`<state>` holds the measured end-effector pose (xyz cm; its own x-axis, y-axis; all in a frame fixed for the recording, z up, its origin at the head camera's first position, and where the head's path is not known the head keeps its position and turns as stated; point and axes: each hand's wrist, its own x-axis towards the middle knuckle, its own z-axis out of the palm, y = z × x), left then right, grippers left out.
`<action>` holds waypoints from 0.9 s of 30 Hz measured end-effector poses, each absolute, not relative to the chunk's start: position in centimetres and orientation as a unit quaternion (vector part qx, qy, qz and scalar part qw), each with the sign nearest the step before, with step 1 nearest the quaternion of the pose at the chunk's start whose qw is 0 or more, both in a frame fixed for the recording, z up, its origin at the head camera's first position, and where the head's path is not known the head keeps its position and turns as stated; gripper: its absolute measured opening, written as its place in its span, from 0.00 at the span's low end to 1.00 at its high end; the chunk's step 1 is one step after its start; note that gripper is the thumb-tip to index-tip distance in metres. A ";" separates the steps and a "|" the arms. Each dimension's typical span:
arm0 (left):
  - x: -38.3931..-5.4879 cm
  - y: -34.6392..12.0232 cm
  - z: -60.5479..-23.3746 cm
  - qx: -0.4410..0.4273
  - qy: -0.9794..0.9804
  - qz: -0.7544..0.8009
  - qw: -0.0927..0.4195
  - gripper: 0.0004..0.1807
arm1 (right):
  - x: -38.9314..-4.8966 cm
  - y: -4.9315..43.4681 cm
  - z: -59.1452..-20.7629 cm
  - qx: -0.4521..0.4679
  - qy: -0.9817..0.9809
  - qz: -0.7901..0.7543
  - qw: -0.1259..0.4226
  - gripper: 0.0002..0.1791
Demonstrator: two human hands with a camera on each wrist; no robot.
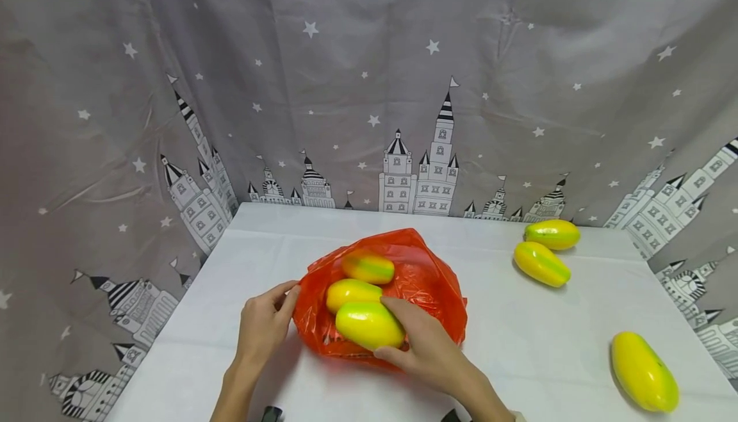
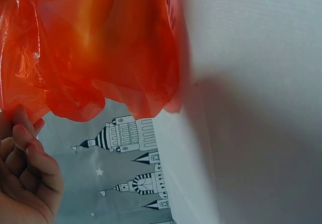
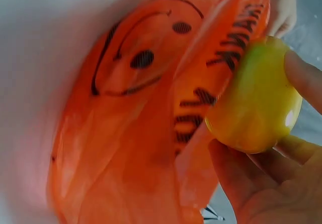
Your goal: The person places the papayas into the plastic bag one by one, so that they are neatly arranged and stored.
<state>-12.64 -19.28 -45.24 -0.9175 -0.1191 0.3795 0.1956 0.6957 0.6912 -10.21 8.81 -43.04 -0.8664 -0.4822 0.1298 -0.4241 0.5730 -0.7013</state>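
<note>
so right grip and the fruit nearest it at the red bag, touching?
Touching. The right wrist view shows it: the right grip has its thumb lying over the fruit's edge, with fingers against its underside.

Bare left hand (image 1: 265, 319), bare right hand (image 1: 423, 345), both with slim fingers and narrow wrists on my head feed. Left forearm (image 1: 233, 390) and right forearm (image 1: 484, 393) also bare where I can see them. Small black block (image 1: 272, 414) beside the left forearm, cut off by the bottom edge; I can't tell how it's attached. Dark piece (image 1: 451, 415) by the right forearm, even less showing. Pale scrap (image 1: 520, 417) at the right forearm's lower end, cuff or strap, too small for me to call. Wrist feeds show me rounded fingertips.
</note>
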 end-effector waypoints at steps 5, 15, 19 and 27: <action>-12.5 -19.3 -45.3 -0.015 -0.900 -0.385 0.202 0.12 | -10.4 7.5 -43.5 -0.244 0.885 -0.392 0.060 0.39; -12.5 -19.3 -45.3 -0.006 -0.896 -0.403 0.187 0.12 | -11.2 6.4 -44.0 -0.233 0.890 -0.384 0.079 0.39; -12.5 -19.2 -45.3 -0.003 -0.892 -0.415 0.180 0.12 | -11.4 6.1 -44.4 -0.225 0.885 -0.396 0.097 0.39; -12.6 -19.2 -45.3 0.002 -0.887 -0.428 0.174 0.12 | -11.7 5.6 -45.2 -0.216 0.887 -0.399 0.086 0.37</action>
